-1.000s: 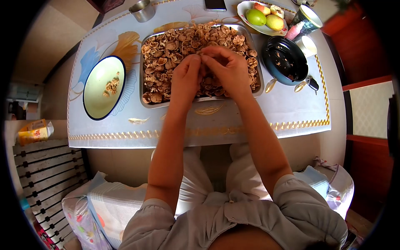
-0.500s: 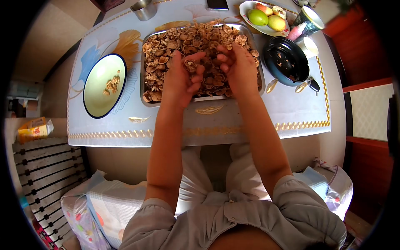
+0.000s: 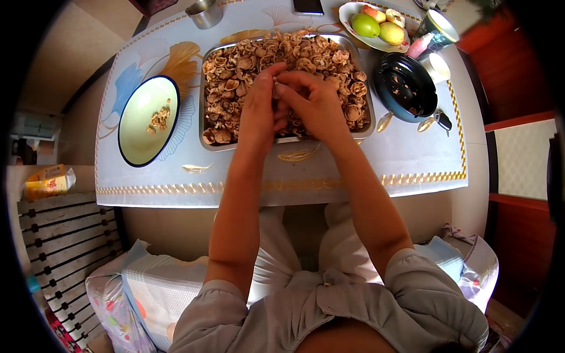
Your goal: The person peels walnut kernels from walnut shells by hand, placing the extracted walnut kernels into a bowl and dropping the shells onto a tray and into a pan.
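Note:
Over a metal tray (image 3: pixel 371 120) heaped with cracked brown walnut shells (image 3: pixel 232 67), my two hands meet near the middle. My left hand (image 3: pixel 259 109) is closed around a walnut piece (image 3: pixel 275 82), of which only a small bit shows between the fingers. Thumb and fingers of my right hand (image 3: pixel 318 103) pinch at the same piece from the right side. To the left of the tray stands a pale enamel bowl (image 3: pixel 135 129) with a dark rim, and a small pile of walnut kernels (image 3: pixel 159 119) lies in it.
Right of the tray sits a black round dish (image 3: pixel 391 105) with shell crumbs, near keys (image 3: pixel 444 121) and a white cup (image 3: pixel 436 67). Behind are a fruit plate (image 3: pixel 347 15), a patterned cup (image 3: pixel 438 29), a pink bottle (image 3: pixel 419 46), a phone (image 3: pixel 308 6) and a metal cup (image 3: pixel 204 15).
My right hand has moved left to meet my left hand, and its fingers have closed on the walnut piece. The piece was plainly visible in my left hand before; now fingers mostly cover it.

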`<state>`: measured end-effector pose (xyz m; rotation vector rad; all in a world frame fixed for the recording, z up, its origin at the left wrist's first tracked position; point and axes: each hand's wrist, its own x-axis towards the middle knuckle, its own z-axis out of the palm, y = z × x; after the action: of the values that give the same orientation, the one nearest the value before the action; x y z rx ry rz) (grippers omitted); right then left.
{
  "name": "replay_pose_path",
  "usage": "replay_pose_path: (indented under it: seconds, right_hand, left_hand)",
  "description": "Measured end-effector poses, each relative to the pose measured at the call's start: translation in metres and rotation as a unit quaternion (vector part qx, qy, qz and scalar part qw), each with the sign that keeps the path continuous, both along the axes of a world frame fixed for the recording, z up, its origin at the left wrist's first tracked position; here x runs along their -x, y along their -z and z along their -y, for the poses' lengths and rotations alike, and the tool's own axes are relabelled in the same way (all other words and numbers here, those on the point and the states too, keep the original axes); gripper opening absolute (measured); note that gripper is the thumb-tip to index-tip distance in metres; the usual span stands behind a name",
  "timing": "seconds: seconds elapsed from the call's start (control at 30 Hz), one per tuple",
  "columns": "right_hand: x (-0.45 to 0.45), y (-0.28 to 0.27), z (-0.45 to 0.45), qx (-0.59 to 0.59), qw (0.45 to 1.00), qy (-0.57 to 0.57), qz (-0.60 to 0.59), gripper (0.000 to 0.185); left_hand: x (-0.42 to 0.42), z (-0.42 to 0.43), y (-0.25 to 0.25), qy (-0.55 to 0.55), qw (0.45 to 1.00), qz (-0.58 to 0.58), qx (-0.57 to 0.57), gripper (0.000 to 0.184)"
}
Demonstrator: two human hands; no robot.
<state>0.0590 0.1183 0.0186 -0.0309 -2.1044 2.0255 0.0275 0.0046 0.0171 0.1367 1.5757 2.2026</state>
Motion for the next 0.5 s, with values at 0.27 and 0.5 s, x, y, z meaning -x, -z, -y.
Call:
replay_pose_path:
  seconds: [0.27, 0.5]
  right_hand:
    - [0.003, 0.018, 0.02, -0.301, 0.928, 0.164, -0.146, 0.013]
    - [0.006, 0.018, 0.013, -0.243, 0.946, 0.175, -0.125, 0.013]
  left_hand:
    - [0.004, -0.018, 0.021, -0.115, 0.969, -0.209, 0.064, 0.043]
    - [0.003, -0.021, 0.018, -0.085, 0.989, -0.115, 0.024, 0.04]
